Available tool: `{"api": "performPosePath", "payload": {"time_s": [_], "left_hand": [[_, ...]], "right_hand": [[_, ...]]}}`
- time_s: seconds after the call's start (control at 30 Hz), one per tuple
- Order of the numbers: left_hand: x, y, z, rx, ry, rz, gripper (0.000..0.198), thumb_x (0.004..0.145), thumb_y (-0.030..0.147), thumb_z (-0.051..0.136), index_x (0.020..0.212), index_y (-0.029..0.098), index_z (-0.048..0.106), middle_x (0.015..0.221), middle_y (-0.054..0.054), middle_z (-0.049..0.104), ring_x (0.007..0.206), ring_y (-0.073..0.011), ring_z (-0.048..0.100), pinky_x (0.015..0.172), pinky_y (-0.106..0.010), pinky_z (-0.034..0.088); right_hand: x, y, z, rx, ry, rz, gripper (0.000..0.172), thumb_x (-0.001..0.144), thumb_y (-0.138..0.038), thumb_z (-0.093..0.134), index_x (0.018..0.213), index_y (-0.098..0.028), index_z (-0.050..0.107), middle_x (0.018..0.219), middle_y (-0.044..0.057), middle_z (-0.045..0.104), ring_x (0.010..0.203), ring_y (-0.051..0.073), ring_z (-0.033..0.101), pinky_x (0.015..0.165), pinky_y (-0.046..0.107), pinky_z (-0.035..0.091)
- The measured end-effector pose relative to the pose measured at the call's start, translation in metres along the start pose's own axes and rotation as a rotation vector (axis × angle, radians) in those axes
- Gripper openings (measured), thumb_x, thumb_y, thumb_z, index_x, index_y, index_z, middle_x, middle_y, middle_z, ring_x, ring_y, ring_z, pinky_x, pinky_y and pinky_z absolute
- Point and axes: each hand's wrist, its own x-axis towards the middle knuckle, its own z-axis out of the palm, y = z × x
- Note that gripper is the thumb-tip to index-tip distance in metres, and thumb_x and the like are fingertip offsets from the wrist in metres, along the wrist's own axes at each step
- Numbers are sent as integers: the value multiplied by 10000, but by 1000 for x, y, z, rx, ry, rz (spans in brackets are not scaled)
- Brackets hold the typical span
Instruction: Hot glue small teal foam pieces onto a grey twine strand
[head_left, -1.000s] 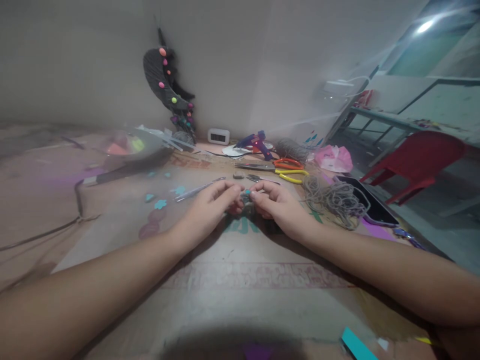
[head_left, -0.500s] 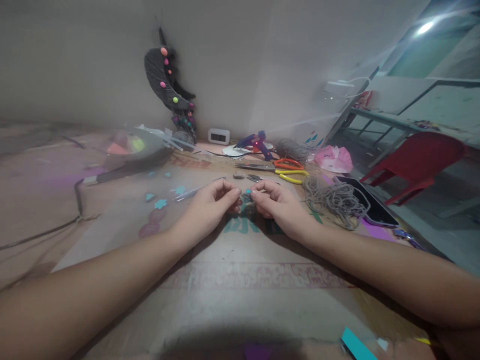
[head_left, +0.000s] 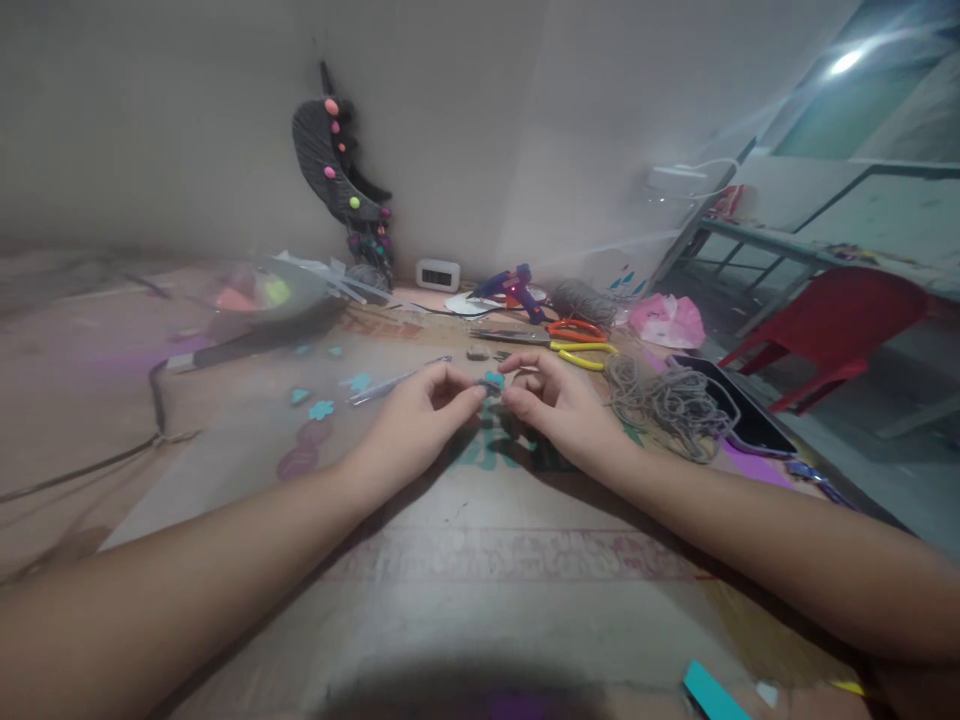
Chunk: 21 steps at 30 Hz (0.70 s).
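Note:
Between my hands is a small grey piece (head_left: 489, 387) with a teal flower shape (head_left: 495, 379) at its top; its details are too small to make out. My left hand (head_left: 439, 405) pinches the grey piece between thumb and fingertips. My right hand (head_left: 551, 400) is just to its right, fingers curved and apart, thumb tip close to the piece. Teal flower cut-outs (head_left: 321, 410) lie on the table to the left.
Behind my hands lie orange-handled pliers (head_left: 577, 331), yellow-handled pliers (head_left: 581, 354) and a glue gun (head_left: 514, 287). Tangled grey cord (head_left: 686, 405) and a dark phone (head_left: 757, 425) are at the right. A white clock (head_left: 438, 274) stands by the wall.
My right fingers have spread and come off the small piece, baring more of the teal flower shape. My left hand has stayed nearly in place, still pinching.

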Motion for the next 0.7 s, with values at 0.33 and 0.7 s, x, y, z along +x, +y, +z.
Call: {"api": "performPosePath", "payload": {"time_s": [0.33, 0.7], "left_hand": [[-2, 4, 1, -24, 35, -28, 163, 848, 331, 626, 807, 185, 566, 713, 18, 612, 663, -127, 559, 639, -262, 415], [-1, -1, 2, 7, 31, 35, 147, 859, 325, 608, 818, 190, 564, 755, 10, 613, 720, -142, 571, 707, -285, 441]], "right_hand": [[-2, -8, -1, -283, 143, -138, 76, 840, -261, 631, 819, -198, 593, 739, -5, 605, 663, 125, 540, 621, 263, 426], [-7, -9, 0, -247, -26, -60, 231, 922, -336, 535, 739, -197, 560, 592, -45, 498, 544, 102, 455, 544, 246, 359]]}}
